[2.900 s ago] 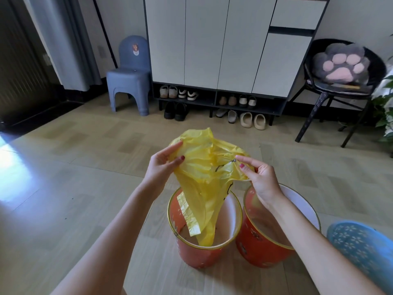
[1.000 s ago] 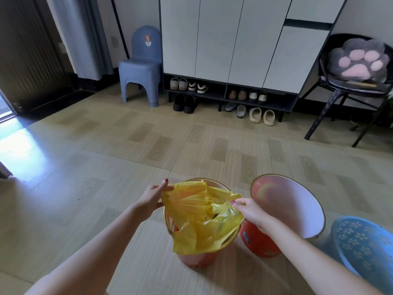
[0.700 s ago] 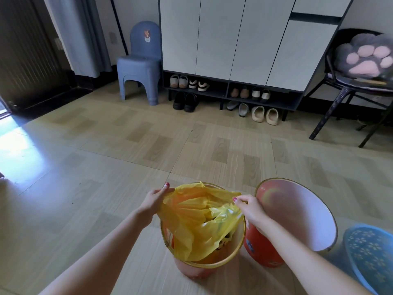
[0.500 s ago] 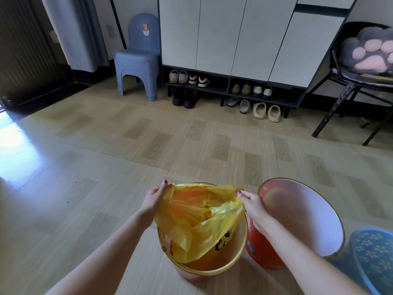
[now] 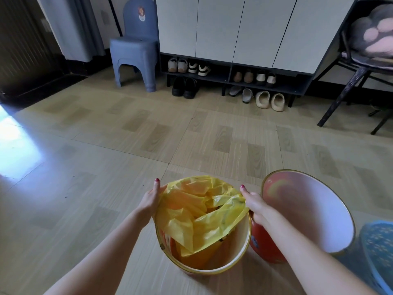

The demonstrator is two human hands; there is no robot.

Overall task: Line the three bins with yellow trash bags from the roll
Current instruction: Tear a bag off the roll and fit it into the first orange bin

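We hold yellow bag point(image 5: 204, 211) mouth over left orange bin point(image 5: 238, 254): left hand point(image 5: 150, 202) grips edge at 9 o'clock of rim, right hand point(image 5: 254, 204) at 3. Far hem already over rim at 12; loose flap sags inside toward 6, equally near both hands.

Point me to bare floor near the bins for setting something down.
Bare: the floor left of the bagged bin, and the stretch ahead toward the shoe rack. Crowded: right side, with the second orange bin and blue bin.

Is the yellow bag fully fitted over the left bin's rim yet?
No. The yellow bag wraps only the far rim of the left bin; its near rim is bare, plastic sagging inside.
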